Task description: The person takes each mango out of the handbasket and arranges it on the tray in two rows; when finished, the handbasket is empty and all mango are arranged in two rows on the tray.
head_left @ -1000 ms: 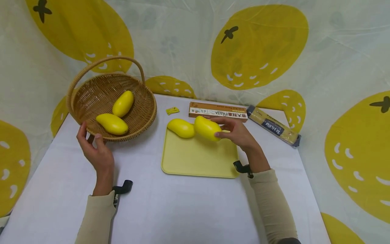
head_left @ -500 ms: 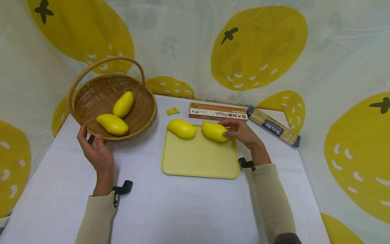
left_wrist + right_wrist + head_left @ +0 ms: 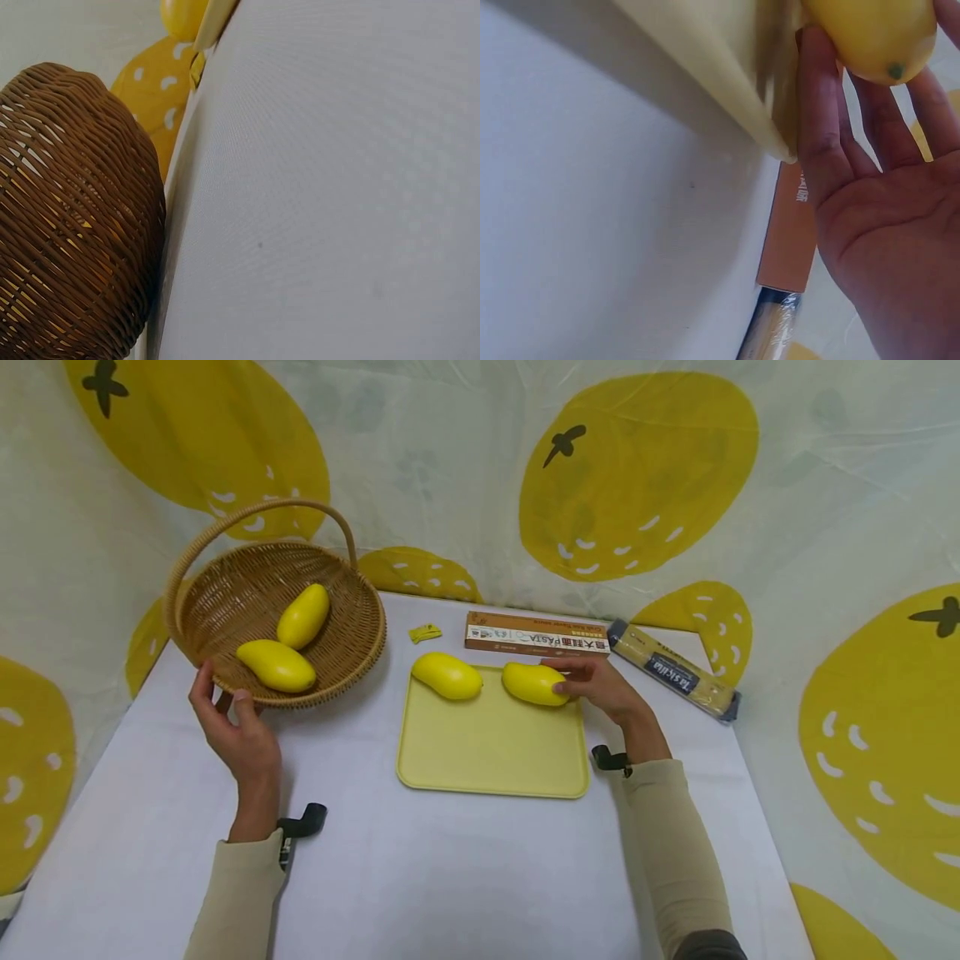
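My left hand (image 3: 243,735) is at the near left rim of a wicker basket (image 3: 352,652), thumb and index finger on the rim, other fingers partly hidden below it. Inside lie two yellow mangoes, one lengthwise (image 3: 303,617) and one nearer (image 3: 276,666). The left wrist view catches the basket's woven outside (image 3: 82,217) but not the hand. On a pale yellow tray (image 3: 491,747), my right hand (image 3: 603,687) holds a mango (image 3: 531,683) by its right end between thumb and fingers. Another mango (image 3: 447,677) lies at the tray's back left corner.
Behind the tray is a brown and white pasta box (image 3: 537,635). A clear packet of spaghetti (image 3: 675,672) lies slantwise to its right. A small yellow packet (image 3: 425,632) is between basket and box. A fruit-print curtain (image 3: 450,460) hangs behind the white table (image 3: 465,868).
My right hand has moved the mango rightward and down onto the tray, away from the other mango. My left hand and the basket stay as they were.
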Action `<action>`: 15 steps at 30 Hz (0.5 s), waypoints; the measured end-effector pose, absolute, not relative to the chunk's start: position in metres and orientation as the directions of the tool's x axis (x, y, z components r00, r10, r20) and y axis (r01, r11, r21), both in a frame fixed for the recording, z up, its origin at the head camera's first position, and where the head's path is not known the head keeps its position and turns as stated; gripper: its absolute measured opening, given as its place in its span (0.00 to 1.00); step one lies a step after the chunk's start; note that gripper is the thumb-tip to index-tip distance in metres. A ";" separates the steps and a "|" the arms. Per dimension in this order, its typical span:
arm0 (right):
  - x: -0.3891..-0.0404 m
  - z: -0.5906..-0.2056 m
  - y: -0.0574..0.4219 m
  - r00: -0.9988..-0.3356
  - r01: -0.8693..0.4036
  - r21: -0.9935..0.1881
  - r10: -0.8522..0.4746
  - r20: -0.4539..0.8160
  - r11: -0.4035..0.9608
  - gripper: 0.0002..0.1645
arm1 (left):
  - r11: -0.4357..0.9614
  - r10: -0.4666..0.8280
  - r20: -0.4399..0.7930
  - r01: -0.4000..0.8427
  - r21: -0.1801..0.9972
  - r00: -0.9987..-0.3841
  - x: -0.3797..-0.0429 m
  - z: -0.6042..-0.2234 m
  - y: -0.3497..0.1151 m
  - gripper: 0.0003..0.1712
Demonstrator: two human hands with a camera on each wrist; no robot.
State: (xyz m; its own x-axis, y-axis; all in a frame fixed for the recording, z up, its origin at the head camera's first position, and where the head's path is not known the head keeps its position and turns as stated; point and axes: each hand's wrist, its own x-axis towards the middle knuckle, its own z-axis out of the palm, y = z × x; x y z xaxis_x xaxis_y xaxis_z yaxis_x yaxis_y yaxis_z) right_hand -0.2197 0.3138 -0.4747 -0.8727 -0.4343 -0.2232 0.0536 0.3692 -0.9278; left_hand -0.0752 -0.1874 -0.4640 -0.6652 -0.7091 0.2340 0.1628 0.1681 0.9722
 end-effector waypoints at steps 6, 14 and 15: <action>-0.220 -0.476 0.315 -0.894 0.027 -0.911 -0.397 -0.207 0.412 0.30 | 0.169 -0.707 0.233 0.161 0.972 -0.668 -0.075 -0.464 -0.187 0.30; -0.211 -0.467 0.312 -0.955 0.001 -0.870 -0.257 -0.147 0.493 0.28 | 0.166 -0.705 0.232 0.163 0.973 -0.670 -0.074 -0.462 -0.187 0.29; -0.210 -0.464 0.311 -0.962 0.008 -0.868 -0.232 -0.141 0.496 0.28 | 0.165 -0.705 0.231 0.163 0.973 -0.670 -0.074 -0.462 -0.187 0.29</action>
State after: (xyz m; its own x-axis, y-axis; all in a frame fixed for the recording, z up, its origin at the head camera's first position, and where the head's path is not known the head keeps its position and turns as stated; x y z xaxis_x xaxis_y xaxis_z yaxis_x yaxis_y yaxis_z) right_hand -0.2096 0.3108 -0.4639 -0.9624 -0.2320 -0.1413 0.0079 0.4960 -0.8683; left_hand -0.0736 -0.1866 -0.4616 -0.6699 -0.7054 0.2314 0.1626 0.1647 0.9728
